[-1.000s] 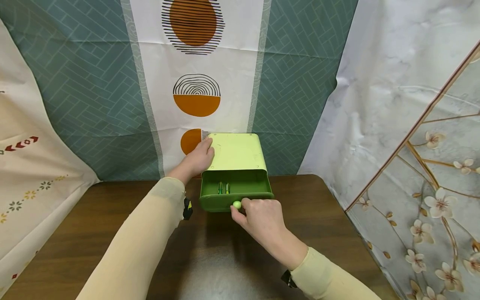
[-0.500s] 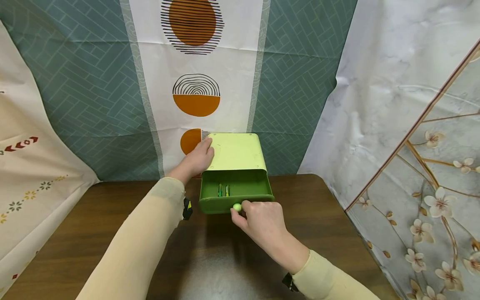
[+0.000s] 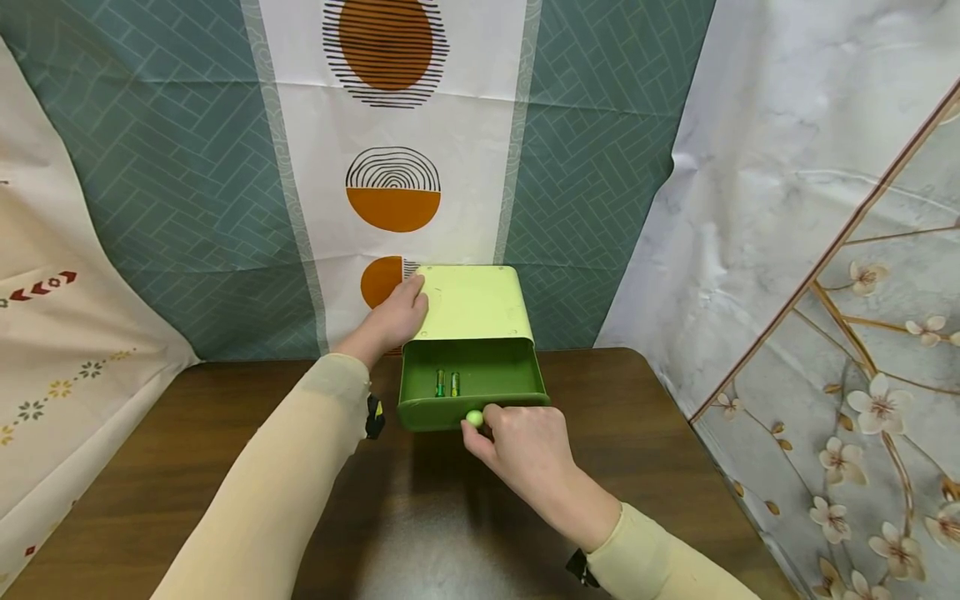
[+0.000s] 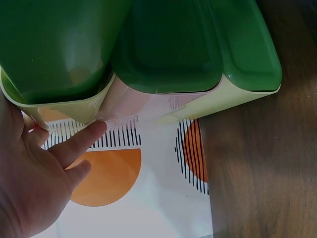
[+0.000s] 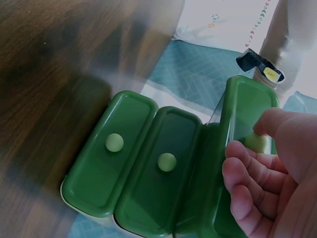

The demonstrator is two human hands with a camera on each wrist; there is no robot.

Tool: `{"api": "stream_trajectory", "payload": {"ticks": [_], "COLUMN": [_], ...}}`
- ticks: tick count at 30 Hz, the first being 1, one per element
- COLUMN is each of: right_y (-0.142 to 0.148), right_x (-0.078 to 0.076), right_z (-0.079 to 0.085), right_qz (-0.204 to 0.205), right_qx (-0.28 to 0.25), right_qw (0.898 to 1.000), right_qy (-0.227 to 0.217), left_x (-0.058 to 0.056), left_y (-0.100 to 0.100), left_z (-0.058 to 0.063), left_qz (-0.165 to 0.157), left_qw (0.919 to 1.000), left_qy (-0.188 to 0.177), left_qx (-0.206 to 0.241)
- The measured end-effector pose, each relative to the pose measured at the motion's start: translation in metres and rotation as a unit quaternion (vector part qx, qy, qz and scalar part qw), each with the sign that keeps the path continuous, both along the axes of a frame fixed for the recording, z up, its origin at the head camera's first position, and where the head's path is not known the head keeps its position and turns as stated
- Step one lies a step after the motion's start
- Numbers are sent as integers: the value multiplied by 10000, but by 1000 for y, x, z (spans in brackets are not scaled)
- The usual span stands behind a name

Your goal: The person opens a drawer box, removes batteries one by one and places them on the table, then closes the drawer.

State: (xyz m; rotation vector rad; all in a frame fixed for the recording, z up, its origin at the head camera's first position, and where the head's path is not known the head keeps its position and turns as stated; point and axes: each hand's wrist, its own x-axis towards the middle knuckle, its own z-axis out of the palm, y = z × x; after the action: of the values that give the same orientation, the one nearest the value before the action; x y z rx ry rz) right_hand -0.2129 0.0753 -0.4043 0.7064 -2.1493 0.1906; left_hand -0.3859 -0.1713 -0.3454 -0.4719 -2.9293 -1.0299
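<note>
Green three-drawer cabinet [image 3: 472,304], pale yellow-green shell, sits just below centre of the head frame, at the far side of the bench [image 3: 172,467]. Top drawer [image 3: 498,375] is out, lower two closed, per right wrist view. Two small green cylinders [image 3: 440,383], battery-like, stand or lie side by side in the drawer's left half; can't tell which. Right hand [image 3: 528,446] pinches the drawer's round knob [image 3: 474,418], thumb and index on it. Left hand [image 3: 397,318] rests on the cabinet's left edge, fingers extended along its side, gripping nothing.

Bench: dark brown wood grain, rounded corner at right, glossy light patch at bottom centre. Behind: teal herringbone cloth [image 3: 600,167], creased, with a white strip [image 3: 468,192] down the upper middle carrying orange circles and black line work. Frame left: cream cloth [image 3: 67,333] with small stitched-looking motifs. Frame right: white marbled sheet [image 3: 750,208], wrinkled, blossom branches lower right. Both forearms in cream sleeves [image 3: 277,475].
</note>
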Motion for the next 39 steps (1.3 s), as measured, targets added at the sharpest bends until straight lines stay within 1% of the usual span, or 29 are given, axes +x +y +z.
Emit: {"api": "stream_trajectory", "payload": {"ticks": [11,21,27,34,39], "right_y": [1,3,5,5,6], "right_x": [2,4,5,8,9], "right_z": [-2,-2,-3,-3,-3], "right_qz": [-34,-87,-130,-176,-135], "right_qx": [110,309,360,440,442], "right_qw": [9999,9991,9986,9973,9973], "right_qy": [19,-292,-354,-552,-576], "left_x": [1,1,2,3,6], "left_y": [1,2,1,-1,-1], "left_z": [2,3,3,3,3], "left_qz": [-35,-63,-74,-72,-66], "left_qw": [10000,10000,9999,10000,10000], "left_qy": [19,69,57,19,15], "left_qx": [51,34,40,14,-19]}}
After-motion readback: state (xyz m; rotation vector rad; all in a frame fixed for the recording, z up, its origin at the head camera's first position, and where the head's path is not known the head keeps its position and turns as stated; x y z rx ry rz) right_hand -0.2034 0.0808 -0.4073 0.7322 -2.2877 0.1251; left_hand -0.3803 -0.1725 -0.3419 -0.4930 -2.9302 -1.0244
